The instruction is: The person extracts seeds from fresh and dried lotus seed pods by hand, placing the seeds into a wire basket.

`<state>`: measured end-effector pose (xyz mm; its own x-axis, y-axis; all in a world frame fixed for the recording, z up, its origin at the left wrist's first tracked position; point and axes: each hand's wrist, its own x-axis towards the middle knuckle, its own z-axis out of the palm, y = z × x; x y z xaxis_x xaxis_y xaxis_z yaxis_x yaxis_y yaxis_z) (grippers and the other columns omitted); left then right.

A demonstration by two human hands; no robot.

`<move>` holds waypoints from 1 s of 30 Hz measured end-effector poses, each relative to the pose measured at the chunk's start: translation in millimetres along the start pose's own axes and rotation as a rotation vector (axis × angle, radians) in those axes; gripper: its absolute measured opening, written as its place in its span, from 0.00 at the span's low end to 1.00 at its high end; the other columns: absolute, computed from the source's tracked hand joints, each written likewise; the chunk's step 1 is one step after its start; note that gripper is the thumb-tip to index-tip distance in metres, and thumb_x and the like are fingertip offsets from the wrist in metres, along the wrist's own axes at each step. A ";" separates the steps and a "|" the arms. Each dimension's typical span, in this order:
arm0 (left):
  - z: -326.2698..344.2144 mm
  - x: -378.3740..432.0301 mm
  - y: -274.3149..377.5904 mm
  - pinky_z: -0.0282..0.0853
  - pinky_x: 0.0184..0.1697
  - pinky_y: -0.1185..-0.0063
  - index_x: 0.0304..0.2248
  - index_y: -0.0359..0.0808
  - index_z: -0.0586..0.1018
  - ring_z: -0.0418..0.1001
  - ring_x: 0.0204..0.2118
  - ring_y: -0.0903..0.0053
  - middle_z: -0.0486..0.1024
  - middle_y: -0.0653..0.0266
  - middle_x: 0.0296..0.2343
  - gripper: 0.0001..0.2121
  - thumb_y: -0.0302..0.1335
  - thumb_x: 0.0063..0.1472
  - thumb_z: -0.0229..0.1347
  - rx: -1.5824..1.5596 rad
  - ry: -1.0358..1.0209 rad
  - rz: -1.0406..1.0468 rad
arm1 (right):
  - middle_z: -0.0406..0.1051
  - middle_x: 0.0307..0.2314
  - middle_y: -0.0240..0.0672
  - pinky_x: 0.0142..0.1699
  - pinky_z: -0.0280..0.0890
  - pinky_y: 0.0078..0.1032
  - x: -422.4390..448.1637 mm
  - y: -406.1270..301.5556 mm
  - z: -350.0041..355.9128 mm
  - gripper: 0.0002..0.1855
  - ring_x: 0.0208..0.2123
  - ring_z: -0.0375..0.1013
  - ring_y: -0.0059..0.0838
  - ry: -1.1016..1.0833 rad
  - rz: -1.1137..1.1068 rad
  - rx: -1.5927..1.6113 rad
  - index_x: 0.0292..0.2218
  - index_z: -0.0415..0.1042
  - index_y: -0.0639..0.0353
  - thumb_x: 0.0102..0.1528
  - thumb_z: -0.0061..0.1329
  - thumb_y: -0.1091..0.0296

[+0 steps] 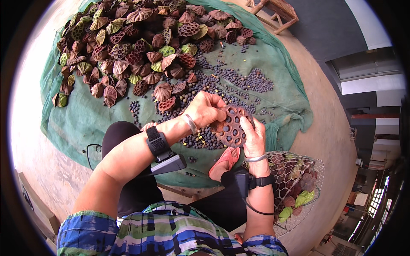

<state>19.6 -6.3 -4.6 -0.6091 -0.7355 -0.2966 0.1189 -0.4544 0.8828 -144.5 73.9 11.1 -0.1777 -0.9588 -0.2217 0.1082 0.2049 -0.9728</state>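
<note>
A dried brown lotus seed pod [233, 135] is held up between both hands, its holed face towards me and dark seeds in several of its holes. My right hand [255, 136] grips its right edge, with the thumb lying over the face. At the pod's upper left edge, my left hand [206, 110] is closed with its fingertips against the rim; the torn-looking, lighter part of the pod shows just below them. Under the hands, loose dark lotus seeds [205, 84] are spread across a green mesh cloth [96, 134].
A large heap of brown and greenish lotus pods [128, 48] covers the cloth's far left. To my right, a wire-mesh basket [315, 192] holds pods. A wooden stool [277, 14] stands at the far right. My foot in a pink slipper [225, 161] rests by the seeds.
</note>
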 end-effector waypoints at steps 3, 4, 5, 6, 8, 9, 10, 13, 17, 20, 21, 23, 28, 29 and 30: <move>-5.6 -2.1 5.6 0.67 0.25 0.84 0.25 0.29 0.74 0.71 0.20 0.82 0.73 0.65 0.20 0.06 0.16 0.42 0.51 -0.143 -0.157 -0.006 | 0.70 0.30 0.32 0.37 0.65 0.18 -3.2 -11.6 -6.5 0.18 0.29 0.69 0.20 -0.132 0.033 0.128 0.38 0.68 0.66 0.51 0.46 0.60; -4.1 -3.4 7.4 0.67 0.27 0.84 0.25 0.29 0.74 0.71 0.22 0.82 0.74 0.65 0.21 0.07 0.15 0.42 0.51 -0.314 -0.251 -0.014 | 0.70 0.30 0.33 0.37 0.65 0.19 -4.2 -12.0 -9.6 0.20 0.30 0.70 0.21 -0.176 0.020 0.211 0.38 0.67 0.67 0.51 0.46 0.58; -3.3 -4.4 8.4 0.67 0.29 0.84 0.25 0.29 0.74 0.71 0.24 0.82 0.74 0.65 0.22 0.07 0.14 0.42 0.50 -0.484 -0.344 -0.023 | 0.70 0.31 0.33 0.38 0.65 0.20 -4.7 -12.2 -12.1 0.21 0.30 0.70 0.22 -0.219 0.006 0.294 0.39 0.67 0.67 0.51 0.46 0.57; -3.6 -4.9 8.5 0.67 0.32 0.83 0.27 0.30 0.74 0.71 0.26 0.82 0.74 0.64 0.25 0.08 0.14 0.43 0.51 -0.568 -0.411 -0.012 | 0.69 0.32 0.34 0.38 0.66 0.21 -4.5 -13.7 -13.1 0.23 0.31 0.70 0.24 -0.252 -0.016 0.331 0.40 0.66 0.68 0.50 0.46 0.55; -1.7 -1.3 6.0 0.67 0.31 0.83 0.28 0.30 0.74 0.71 0.26 0.82 0.74 0.65 0.25 0.08 0.15 0.44 0.51 -0.568 -0.355 -0.013 | 0.69 0.32 0.35 0.38 0.66 0.21 -3.0 -15.1 -6.7 0.23 0.32 0.70 0.24 -0.176 -0.002 0.344 0.40 0.65 0.68 0.51 0.46 0.55; -0.3 1.2 6.3 0.67 0.31 0.83 0.29 0.31 0.74 0.71 0.26 0.82 0.74 0.65 0.25 0.08 0.15 0.45 0.51 -0.564 -0.305 -0.014 | 0.69 0.32 0.35 0.38 0.66 0.22 -1.2 -16.4 -4.1 0.23 0.32 0.70 0.25 -0.097 0.008 0.357 0.40 0.65 0.68 0.51 0.45 0.55; 1.2 -1.8 12.2 0.66 0.29 0.84 0.30 0.31 0.73 0.70 0.24 0.82 0.73 0.66 0.25 0.08 0.16 0.46 0.51 -0.512 -0.232 -0.021 | 0.69 0.32 0.35 0.38 0.67 0.22 1.5 -14.9 -4.0 0.22 0.32 0.71 0.25 -0.057 -0.019 0.292 0.40 0.65 0.68 0.52 0.44 0.57; -5.5 5.7 7.0 0.63 0.26 0.85 0.30 0.31 0.73 0.67 0.22 0.85 0.72 0.68 0.22 0.07 0.20 0.48 0.52 -0.234 -0.230 0.095 | 0.70 0.30 0.32 0.37 0.66 0.19 3.6 -11.9 -3.3 0.19 0.30 0.70 0.21 -0.023 -0.068 0.142 0.39 0.67 0.67 0.52 0.45 0.60; -2.9 -1.5 16.7 0.63 0.25 0.86 0.29 0.30 0.73 0.67 0.21 0.85 0.71 0.68 0.21 0.07 0.23 0.48 0.53 -0.069 -0.117 0.009 | 0.70 0.30 0.30 0.36 0.65 0.17 3.0 -6.3 -5.7 0.19 0.29 0.68 0.18 -0.023 -0.060 -0.017 0.38 0.67 0.67 0.51 0.47 0.60; -1.8 -0.6 12.6 0.63 0.22 0.86 0.27 0.28 0.74 0.67 0.19 0.85 0.71 0.68 0.19 0.07 0.24 0.48 0.54 0.015 -0.051 0.003 | 0.69 0.28 0.29 0.35 0.63 0.15 1.4 -7.0 -3.2 0.19 0.28 0.66 0.16 -0.018 -0.068 -0.103 0.37 0.68 0.67 0.50 0.48 0.60; -1.4 0.6 11.1 0.63 0.22 0.86 0.27 0.28 0.74 0.67 0.19 0.85 0.71 0.68 0.19 0.07 0.24 0.48 0.54 0.015 -0.055 0.004 | 0.69 0.28 0.29 0.35 0.63 0.15 1.4 -6.5 -4.3 0.19 0.28 0.66 0.16 -0.014 -0.070 -0.104 0.37 0.68 0.67 0.50 0.48 0.60; -1.8 3.2 6.4 0.63 0.21 0.86 0.25 0.28 0.74 0.67 0.18 0.85 0.71 0.68 0.18 0.06 0.23 0.47 0.54 0.037 -0.037 0.000 | 0.69 0.27 0.28 0.35 0.62 0.15 1.7 -4.7 -7.0 0.18 0.28 0.65 0.15 -0.036 -0.079 -0.201 0.36 0.68 0.67 0.50 0.48 0.60; -2.1 4.6 0.0 0.64 0.20 0.86 0.24 0.28 0.75 0.68 0.17 0.84 0.72 0.67 0.17 0.05 0.22 0.46 0.52 -0.008 -0.089 0.045 | 0.69 0.28 0.28 0.36 0.62 0.16 -2.3 -6.2 -7.6 0.19 0.28 0.65 0.15 -0.101 -0.065 -0.133 0.37 0.68 0.67 0.50 0.48 0.60; -2.3 4.6 -0.6 0.64 0.22 0.86 0.25 0.28 0.75 0.68 0.18 0.84 0.72 0.66 0.18 0.06 0.22 0.47 0.52 -0.062 -0.132 0.039 | 0.69 0.28 0.28 0.36 0.62 0.16 -3.0 -6.2 -9.0 0.19 0.28 0.65 0.15 -0.100 -0.063 -0.133 0.37 0.68 0.67 0.50 0.48 0.60; -3.4 3.5 -0.1 0.65 0.24 0.86 0.26 0.28 0.75 0.69 0.19 0.84 0.73 0.65 0.19 0.06 0.22 0.47 0.52 -0.113 -0.171 0.035 | 0.69 0.28 0.29 0.36 0.63 0.17 -3.7 -6.9 -8.9 0.20 0.29 0.66 0.16 -0.134 -0.061 -0.046 0.37 0.68 0.68 0.49 0.48 0.59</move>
<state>20.1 -10.5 -7.0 -0.7260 -0.6603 -0.1922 0.2238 -0.4911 0.8418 -153.3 77.8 18.1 -0.0503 -0.9868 -0.1539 0.0556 0.1511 -0.9870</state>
